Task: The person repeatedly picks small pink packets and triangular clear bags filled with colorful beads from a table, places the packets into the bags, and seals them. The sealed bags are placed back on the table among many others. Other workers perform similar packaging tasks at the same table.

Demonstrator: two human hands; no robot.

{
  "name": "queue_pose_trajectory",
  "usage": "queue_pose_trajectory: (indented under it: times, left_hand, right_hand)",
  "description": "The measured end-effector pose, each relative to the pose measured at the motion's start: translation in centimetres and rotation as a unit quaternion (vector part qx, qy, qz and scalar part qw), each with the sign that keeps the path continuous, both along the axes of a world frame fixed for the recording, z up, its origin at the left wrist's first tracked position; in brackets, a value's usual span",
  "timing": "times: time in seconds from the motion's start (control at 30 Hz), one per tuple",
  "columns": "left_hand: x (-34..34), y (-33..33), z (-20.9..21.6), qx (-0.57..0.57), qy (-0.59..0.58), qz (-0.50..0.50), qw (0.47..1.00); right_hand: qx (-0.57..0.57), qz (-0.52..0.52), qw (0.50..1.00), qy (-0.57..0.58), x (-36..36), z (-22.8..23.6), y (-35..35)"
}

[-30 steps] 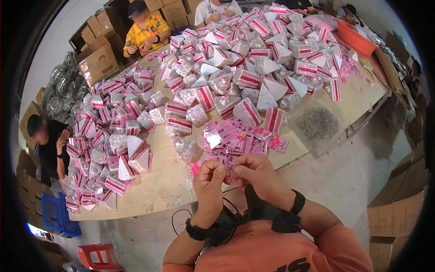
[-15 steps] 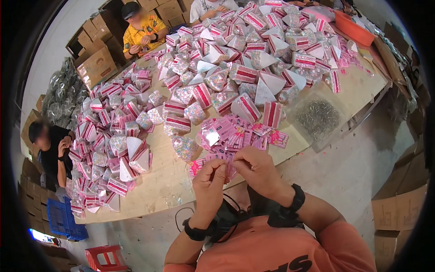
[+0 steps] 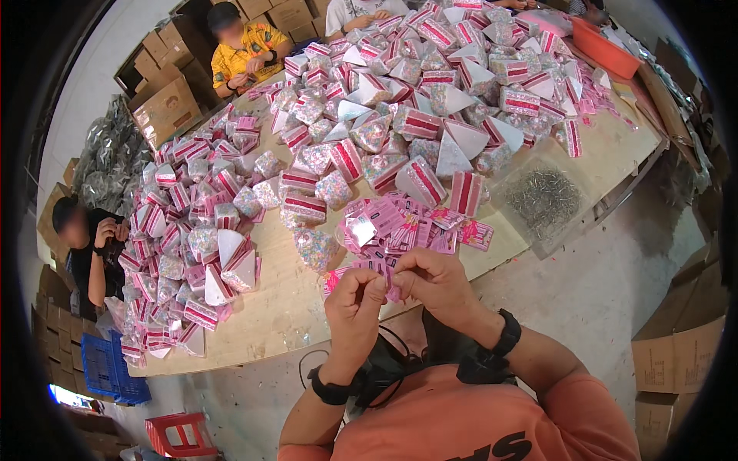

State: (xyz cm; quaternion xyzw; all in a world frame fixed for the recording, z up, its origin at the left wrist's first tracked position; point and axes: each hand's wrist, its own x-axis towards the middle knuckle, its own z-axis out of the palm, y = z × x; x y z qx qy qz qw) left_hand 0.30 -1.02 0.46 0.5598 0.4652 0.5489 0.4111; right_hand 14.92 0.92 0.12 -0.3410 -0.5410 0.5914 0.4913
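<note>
While both forearms rise from the lower edge of the frame, the hands come close together just below centre, both pinching one item

Small pink piece (image 3: 394, 293), one: between the fingertips of the two hands, over the near edge of the table (image 3: 265, 334); visible part a narrow strip, long axis running roughly up and down the frame, one end toward the card pile above, the other toward the wearer's orange shirt (image 3: 461, 419); which face is turned up I cannot tell, the fingers covering much of it

Left hand (image 3: 355, 302), one: at the strip's left side, thumb and forefinger pressed together on it, other fingers curled

Right hand (image 3: 437, 286), one: at its right side, thumb and forefinger likewise pinching, knuckles raised

Pink cards (image 3: 393, 224), a loose pile: just above the hands, lying at mixed angles

Glittery wedge (image 3: 314, 250), one: left of the cards, near the left hand

Cake-slice wedges (image 3: 442, 115), a large heap: top centre to upper right; a second heap (image 3: 188, 238) at left

Clear tray (image 3: 546, 248), one: right of centre, holding small metal pieces (image 3: 543, 198)

Red-orange basin (image 3: 606, 54), one: upper right

Blue crate (image 3: 108, 367), one: lower left
</note>
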Motion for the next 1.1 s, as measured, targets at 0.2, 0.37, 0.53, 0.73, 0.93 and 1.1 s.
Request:
queue_pose_trajectory:
  times: [0.2,0.37,0.53,0.73,0.93,1.1]
  left_hand:
    - [-0.7,0.2,0.3,0.042,0.048,0.040,0.997]
    - [0.0,-0.2,0.9,0.065,0.092,0.051,0.992]
    - [-0.5,-0.5,0.9,0.083,0.160,0.039,0.983]
    - [-1.8,1.1,2.1,0.105,0.088,-0.139,0.981]
    - [-2.5,0.6,1.9,0.070,0.061,-0.179,0.979]
    - [-2.7,-0.4,1.9,0.140,0.246,-0.089,0.955]
  right_hand:
    - [0.100,-0.072,0.990,-0.065,0.4,-1.2,1.0]
    - [-0.056,0.081,0.988,0.121,-0.7,-1.7,0.8]
    - [-0.113,0.109,0.971,0.180,-1.0,-1.8,0.6]
    - [-0.155,0.209,0.946,0.193,-0.1,-1.0,0.4]
    - [-0.196,0.228,0.938,0.172,0.5,-0.7,0.1]
    - [-0.200,0.240,0.934,0.172,0.2,-1.4,-0.1]
